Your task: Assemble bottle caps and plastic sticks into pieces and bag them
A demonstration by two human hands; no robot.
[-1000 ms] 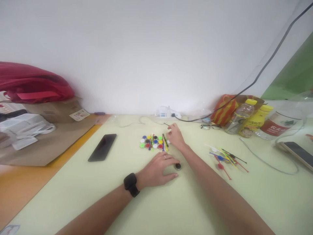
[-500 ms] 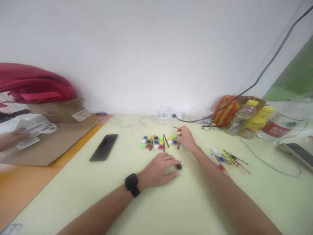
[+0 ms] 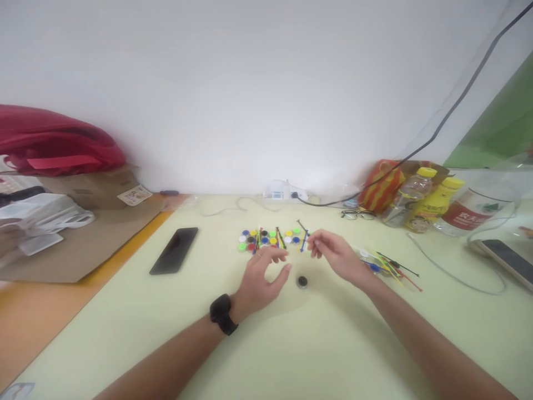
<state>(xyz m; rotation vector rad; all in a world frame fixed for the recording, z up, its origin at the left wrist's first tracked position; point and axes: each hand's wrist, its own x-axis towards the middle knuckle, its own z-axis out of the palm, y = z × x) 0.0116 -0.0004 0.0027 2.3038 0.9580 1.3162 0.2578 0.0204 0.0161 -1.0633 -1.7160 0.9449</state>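
Observation:
My left hand [image 3: 263, 278], with a black watch on its wrist, is raised with thumb and fingers apart and nothing between them. Just right of it, a small round piece with a black top and clear rim [image 3: 302, 282] sits on the table. My right hand [image 3: 333, 253] has its fingers pinched on a thin dark stick [image 3: 302, 226], which points up and left. Beyond both hands lies a group of small round pieces [image 3: 288, 240] in several colours, with thin coloured sticks [image 3: 280, 237] among them. The left hand hides part of this group.
More sticks and round pieces [image 3: 391, 268] lie behind my right wrist. A black phone [image 3: 174, 251] is at left, glasses [image 3: 357, 214] and bottles [image 3: 435, 205] at back right, another phone [image 3: 508, 261] at far right. A person's hand [image 3: 8, 236] is by a white bag [image 3: 50, 214].
My left hand has lifted off the black-topped piece and moved slightly left. My right hand has come back towards me and right from the coloured group, with the dark stick.

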